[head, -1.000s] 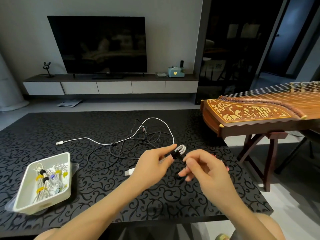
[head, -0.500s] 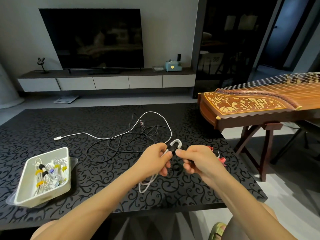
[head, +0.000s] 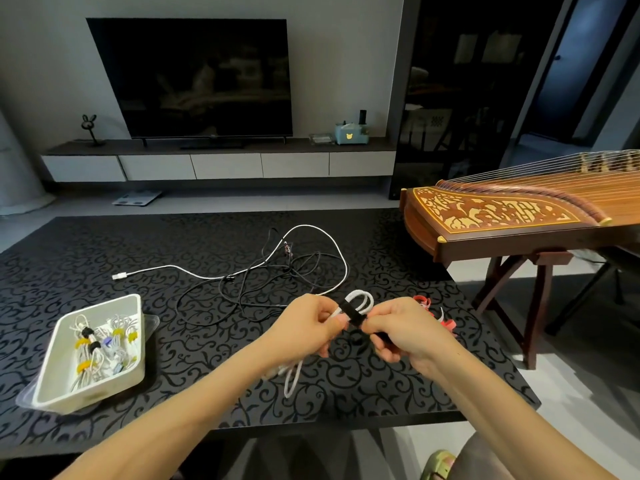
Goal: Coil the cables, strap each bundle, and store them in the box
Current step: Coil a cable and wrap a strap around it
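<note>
Above the table's front middle, my left hand [head: 308,323] grips a coiled white cable [head: 362,301]. Its loops stick out above my fingers and hang below my palm. A black strap [head: 351,311] crosses the coil, and my right hand [head: 403,332] pinches the strap's end against it. The white box [head: 133,372] stands at the front left and holds several strapped white bundles. A loose white cable [head: 194,271] and tangled black cables [head: 242,292] lie on the table behind my hands.
The black patterned table [head: 104,244] fills the lower view. Red straps [head: 436,313] lie just right of my right hand. A wooden zither on a stand [head: 512,220] sits close to the table's right edge. A TV and cabinet stand at the back.
Both hands closed together around the white coil. The black strap now lies wrapped across the coil, and the loops below my left hand hang lower.
</note>
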### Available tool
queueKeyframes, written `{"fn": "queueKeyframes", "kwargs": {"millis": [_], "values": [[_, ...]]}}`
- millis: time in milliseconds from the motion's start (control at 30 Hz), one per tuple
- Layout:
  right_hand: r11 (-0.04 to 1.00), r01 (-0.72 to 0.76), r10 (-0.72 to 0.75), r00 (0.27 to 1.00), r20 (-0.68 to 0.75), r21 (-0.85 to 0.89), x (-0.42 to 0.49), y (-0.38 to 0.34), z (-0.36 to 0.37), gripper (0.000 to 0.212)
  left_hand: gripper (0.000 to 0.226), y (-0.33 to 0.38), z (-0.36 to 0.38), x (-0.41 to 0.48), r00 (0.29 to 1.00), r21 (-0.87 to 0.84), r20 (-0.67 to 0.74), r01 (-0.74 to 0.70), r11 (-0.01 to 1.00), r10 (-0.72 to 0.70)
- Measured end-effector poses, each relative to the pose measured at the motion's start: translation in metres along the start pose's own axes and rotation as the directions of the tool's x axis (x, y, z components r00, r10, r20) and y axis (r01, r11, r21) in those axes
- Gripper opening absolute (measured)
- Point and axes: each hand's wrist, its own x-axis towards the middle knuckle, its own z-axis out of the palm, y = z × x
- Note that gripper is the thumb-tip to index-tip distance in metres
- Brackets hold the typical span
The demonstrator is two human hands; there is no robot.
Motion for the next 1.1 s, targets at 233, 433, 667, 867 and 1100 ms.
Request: {"fn": "queueKeyframes", "kwargs": {"millis": [233, 433, 667, 867, 1100], "values": [[0.992, 0.018, -0.016, 1.0, -0.019, 0.128, -0.009, 0.001, 0.01, 0.016, 0.025, -0.012, 0.017, 0.005, 0.912, 0.579, -0.25, -0.127, 0.805, 0.324], [0.935, 0.112, -0.098, 0.993, -0.059, 0.336, -0.01, 0.0, 0.015, 0.013, 0.01, -0.037, 0.032, 0.015, 0.774, 0.722, -0.286, -0.214, 0.658, 0.566], [0.95, 0.095, -0.107, 0.994, 0.023, 0.297, -0.009, 0.013, 0.008, 0.031, 0.009, -0.019, 0.014, 0.004, 0.967, -0.715, 0.235, 0.241, 0.656, -0.099], [0.963, 0.092, -0.115, 0.99, 0.079, 0.252, -0.009, 0.01, 0.003, 0.031, 0.029, -0.019, -0.008, -0.001, 0.813, -0.797, 0.579, 0.549, 0.252, 0.059], [0.969, 0.141, -0.144, 0.99, 0.002, 0.203, -0.006, 0.007, -0.002, 0.037, 0.019, -0.006, 0.005, 0.007, 0.831, -0.844, 0.535, 0.535, -0.045, -0.15]]}}
